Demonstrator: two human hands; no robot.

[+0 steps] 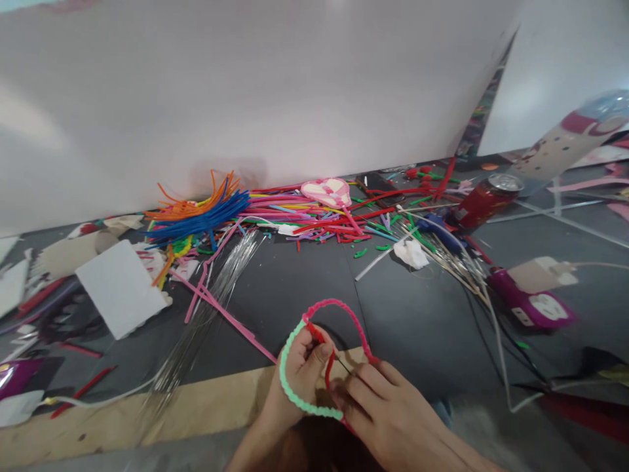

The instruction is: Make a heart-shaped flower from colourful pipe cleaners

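Note:
Near the table's front edge, my left hand (307,364) pinches a red pipe cleaner (328,370) between thumb and fingers. A ring of twisted pipe cleaner, mint green (285,373) on one side and pink (339,303) on the other, loops around my left hand. My right hand (378,400) is closed at the ring's right side, where the pink part meets its fingers. A thin dark wire end (343,364) shows between the two hands, by the right fingertips. What exactly the right fingers pinch is partly hidden.
Bundles of orange (196,206) and blue pipe cleaners (201,223) lie at the back left, beside pink ones (280,213) and a heart-shaped piece (327,193). Loose metal wires (211,295) stretch toward me. A red can (489,200), bottle (565,147), purple power socket (533,305) and cables are right.

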